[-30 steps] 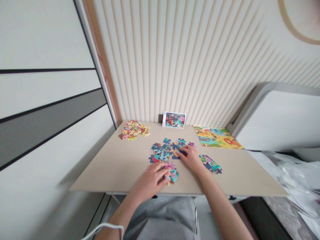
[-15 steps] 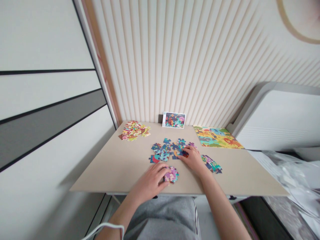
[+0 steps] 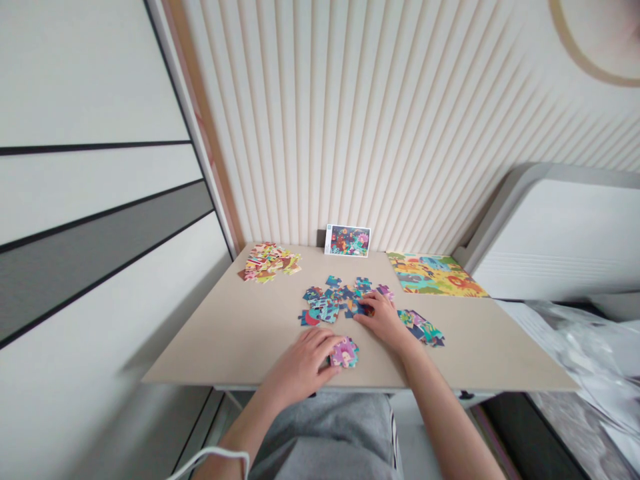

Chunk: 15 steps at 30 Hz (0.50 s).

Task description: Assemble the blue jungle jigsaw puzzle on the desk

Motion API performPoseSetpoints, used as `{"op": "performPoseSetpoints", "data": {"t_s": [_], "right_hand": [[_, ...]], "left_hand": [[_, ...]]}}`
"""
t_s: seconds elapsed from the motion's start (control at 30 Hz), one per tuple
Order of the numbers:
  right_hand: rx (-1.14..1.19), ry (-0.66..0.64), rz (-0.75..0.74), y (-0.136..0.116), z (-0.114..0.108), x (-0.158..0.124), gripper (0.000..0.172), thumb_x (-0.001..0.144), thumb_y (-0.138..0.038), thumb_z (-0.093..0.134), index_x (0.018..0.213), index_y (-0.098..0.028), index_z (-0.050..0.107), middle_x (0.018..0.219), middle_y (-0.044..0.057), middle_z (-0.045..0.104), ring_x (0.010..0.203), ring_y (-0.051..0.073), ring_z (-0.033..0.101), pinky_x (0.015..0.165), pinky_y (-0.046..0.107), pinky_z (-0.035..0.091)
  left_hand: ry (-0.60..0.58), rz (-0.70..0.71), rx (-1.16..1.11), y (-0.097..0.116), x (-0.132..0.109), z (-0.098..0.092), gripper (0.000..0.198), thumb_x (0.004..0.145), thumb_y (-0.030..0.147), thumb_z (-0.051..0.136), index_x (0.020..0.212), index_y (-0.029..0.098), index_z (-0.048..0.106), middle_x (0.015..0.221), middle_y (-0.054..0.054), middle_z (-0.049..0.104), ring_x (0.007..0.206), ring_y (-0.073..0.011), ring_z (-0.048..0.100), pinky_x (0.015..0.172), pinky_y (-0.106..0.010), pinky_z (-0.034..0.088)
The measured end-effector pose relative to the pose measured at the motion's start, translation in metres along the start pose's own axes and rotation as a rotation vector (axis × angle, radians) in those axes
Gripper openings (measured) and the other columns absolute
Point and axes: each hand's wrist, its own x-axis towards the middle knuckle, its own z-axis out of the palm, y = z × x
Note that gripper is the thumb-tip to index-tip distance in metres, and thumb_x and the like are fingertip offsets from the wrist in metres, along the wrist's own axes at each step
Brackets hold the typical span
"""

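A cream, vertically ribbed wall (image 3: 280, 120) rises behind my flat beige tabletop (image 3: 225, 333). At the far right lies a yellow, flat, assembled jigsaw picture (image 3: 437, 275), apparently set aside to leave the middle free. A loose cluster of dark-blue and teal cardboard jigsaw pieces (image 3: 326, 307) spreads across the centre, probably so I can see and reach each one. A red-and-yellow heap of cardboard pieces (image 3: 267, 261) sits apart at the far left, likely to avoid mixing. A smaller multicoloured heap (image 3: 425, 330) lies beside my right forearm. A white-bordered, rectangular picture card (image 3: 349, 241) stands by the wall, facing me, presumably for reference. Near the front edge, my left thumb and forefinger (image 3: 303, 360) bracket a small stack topped with a purple piece (image 3: 344, 353); how firmly, I cannot tell. My right hand (image 3: 383, 320) curls narrowly over a dark piece with red (image 3: 369, 311); whether it is pinched is hidden.
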Motion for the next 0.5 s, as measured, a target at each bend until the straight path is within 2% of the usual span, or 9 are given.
{"op": "performPoseSetpoints", "data": {"t_s": [0.2, 0.37, 0.5], "right_hand": [[0.068, -0.009, -0.049, -0.0033, -0.0014, -0.0010, 0.028, 0.082, -0.039, 0.077, 0.107, -0.027, 0.076, 0.125, 0.008, 0.064, 0.121, 0.029, 0.057, 0.105, 0.047, 0.038], [0.014, -0.009, -0.017, -0.0015, -0.0014, -0.0026, 0.044, 0.081, -0.046, 0.076, 0.122, -0.028, 0.070, 0.129, 0.009, 0.062, 0.123, 0.031, 0.056, 0.104, 0.049, 0.039], [-0.008, -0.005, -0.013, -0.0006, -0.0033, -0.0037, 0.041, 0.081, -0.049, 0.076, 0.114, -0.027, 0.072, 0.128, 0.010, 0.062, 0.124, 0.032, 0.055, 0.104, 0.049, 0.039]], "left_hand": [[0.047, -0.039, 0.007, -0.0010, -0.0007, 0.0031, 0.052, 0.091, 0.020, 0.064, 0.140, 0.030, 0.050, 0.136, -0.006, 0.057, 0.131, -0.0250, 0.049, 0.114, -0.045, 0.040], [0.070, -0.047, 0.011, -0.0036, -0.0006, 0.0055, 0.050, 0.091, 0.024, 0.066, 0.138, 0.029, 0.051, 0.139, -0.005, 0.057, 0.132, -0.0243, 0.049, 0.116, -0.045, 0.038], [0.078, -0.068, 0.006, -0.0055, -0.0011, 0.0067, 0.050, 0.090, 0.027, 0.067, 0.138, 0.029, 0.052, 0.135, -0.005, 0.060, 0.129, -0.0249, 0.051, 0.114, -0.045, 0.041]]}}
